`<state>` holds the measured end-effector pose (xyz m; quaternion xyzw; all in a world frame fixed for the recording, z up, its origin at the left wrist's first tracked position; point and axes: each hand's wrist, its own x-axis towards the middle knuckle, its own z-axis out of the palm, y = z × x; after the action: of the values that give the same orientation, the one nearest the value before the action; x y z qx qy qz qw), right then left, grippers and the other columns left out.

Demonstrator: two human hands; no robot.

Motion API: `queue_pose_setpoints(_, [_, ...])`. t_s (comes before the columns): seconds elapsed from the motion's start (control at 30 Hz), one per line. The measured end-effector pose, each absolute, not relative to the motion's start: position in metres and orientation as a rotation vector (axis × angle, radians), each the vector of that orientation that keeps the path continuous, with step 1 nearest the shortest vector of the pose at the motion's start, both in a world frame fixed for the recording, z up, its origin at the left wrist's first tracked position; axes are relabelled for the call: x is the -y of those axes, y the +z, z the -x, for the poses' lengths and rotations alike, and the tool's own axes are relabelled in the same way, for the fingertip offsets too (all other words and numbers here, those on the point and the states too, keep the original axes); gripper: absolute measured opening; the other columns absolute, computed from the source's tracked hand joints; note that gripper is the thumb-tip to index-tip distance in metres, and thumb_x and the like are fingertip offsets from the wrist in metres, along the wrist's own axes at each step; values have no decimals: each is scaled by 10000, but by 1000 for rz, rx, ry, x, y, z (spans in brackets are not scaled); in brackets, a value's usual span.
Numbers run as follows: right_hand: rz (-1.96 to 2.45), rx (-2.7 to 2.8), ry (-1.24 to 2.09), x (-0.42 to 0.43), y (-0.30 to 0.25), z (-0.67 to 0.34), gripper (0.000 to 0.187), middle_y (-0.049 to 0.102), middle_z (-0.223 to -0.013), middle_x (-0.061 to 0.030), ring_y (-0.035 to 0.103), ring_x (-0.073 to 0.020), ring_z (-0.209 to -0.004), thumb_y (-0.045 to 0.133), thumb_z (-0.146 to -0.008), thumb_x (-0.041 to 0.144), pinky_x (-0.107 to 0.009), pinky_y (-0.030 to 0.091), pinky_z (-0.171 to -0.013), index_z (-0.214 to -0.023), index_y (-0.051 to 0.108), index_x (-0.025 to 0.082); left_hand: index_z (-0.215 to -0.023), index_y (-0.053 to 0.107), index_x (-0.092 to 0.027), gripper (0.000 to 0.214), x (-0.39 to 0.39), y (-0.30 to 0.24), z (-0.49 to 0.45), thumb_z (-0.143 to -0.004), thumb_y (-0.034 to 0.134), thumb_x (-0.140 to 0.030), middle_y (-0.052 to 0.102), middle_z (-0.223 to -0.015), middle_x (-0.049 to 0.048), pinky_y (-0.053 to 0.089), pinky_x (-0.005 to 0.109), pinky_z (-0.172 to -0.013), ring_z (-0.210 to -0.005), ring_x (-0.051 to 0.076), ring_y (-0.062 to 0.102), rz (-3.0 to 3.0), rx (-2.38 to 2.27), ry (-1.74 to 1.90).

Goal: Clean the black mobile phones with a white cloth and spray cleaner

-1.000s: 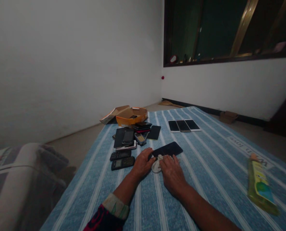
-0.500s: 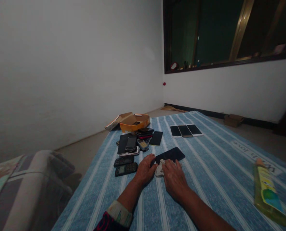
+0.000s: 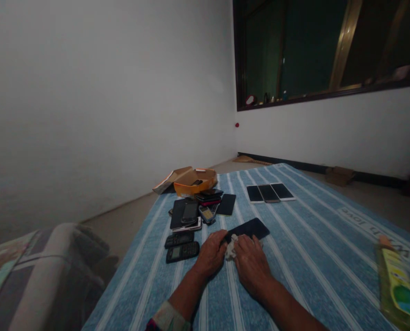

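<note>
A black smartphone (image 3: pixel 249 227) lies at a slant on the striped cloth in front of me. My left hand (image 3: pixel 212 252) grips its near left end, fingers bent over the edge. My right hand (image 3: pixel 251 262) presses a crumpled whitish cloth (image 3: pixel 230 252) against the phone's lower side; most of the cloth is hidden under the fingers. Just left of my left hand lie two keypad phones, the nearer keypad phone (image 3: pixel 182 252) and the farther keypad phone (image 3: pixel 179 239).
Beyond them is a pile of phones (image 3: pixel 187 212) beside an open orange box (image 3: pixel 191 189). Three smartphones (image 3: pixel 269 193) lie side by side at the far right. A yellow-green bottle (image 3: pixel 400 285) rests on the blue striped cloth (image 3: pixel 315 266) at right. Bedding (image 3: pixel 49 271) is at left.
The whole view has shifted slightly, with things sitting a little lower in the picture. Both hands stay at the phone, and the right hand keeps the cloth against it.
</note>
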<state>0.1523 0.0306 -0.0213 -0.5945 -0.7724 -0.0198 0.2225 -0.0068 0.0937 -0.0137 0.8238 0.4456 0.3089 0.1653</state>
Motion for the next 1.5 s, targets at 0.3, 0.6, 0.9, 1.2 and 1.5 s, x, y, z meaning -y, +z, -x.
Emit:
queue_pose_setpoints(0.3, [1649,2134,-104,-41,-27,-149,409,533,-1391,-164,418,-301,-1330,422,-933,160,-510,241,-1128,-1315,562,116,-1207,624,-190,391,-95,-16,9,-862,443,-216,672,-1215,126,473,450,-1028,-1155,257,601,-2376,-1233,875])
queue_pose_setpoints(0.6, [1634,2138,-102,-37,-32,-147,447,544,-1388,-148,436,-299,-1323,455,-884,84,-474,259,-1134,-1313,578,115,-1171,643,-182,369,-92,-10,6,-871,432,-222,685,-1177,130,480,444,-1006,-1114,263,613,-2353,-1254,875])
queue_pose_setpoints(0.9, [1668,2119,-117,-36,-32,-144,432,561,-1361,-163,452,-298,-1304,452,-877,68,-464,258,-1138,-1284,596,92,-1157,642,-179,356,-93,-9,7,-872,434,-233,680,-1178,125,473,436,-1004,-1120,259,604,-2343,-1255,861])
queue_pose_setpoints(1.2, [1607,2206,24,-38,-19,-145,491,491,-1434,-156,374,-311,-1360,397,-911,116,-480,217,-1154,-1391,496,93,-1158,626,-154,365,-96,-12,6,-921,384,-290,682,-1150,130,474,420,-995,-1093,248,606,-2355,-1261,833])
queue_pose_setpoints(1.5, [1549,2283,135,-23,-18,-157,495,477,-1460,-108,359,-266,-1381,398,-904,103,-445,213,-1163,-1380,523,159,-1142,625,-155,344,-95,-11,5,-931,395,-300,682,-1150,133,484,431,-969,-1080,259,605,-2380,-1247,838])
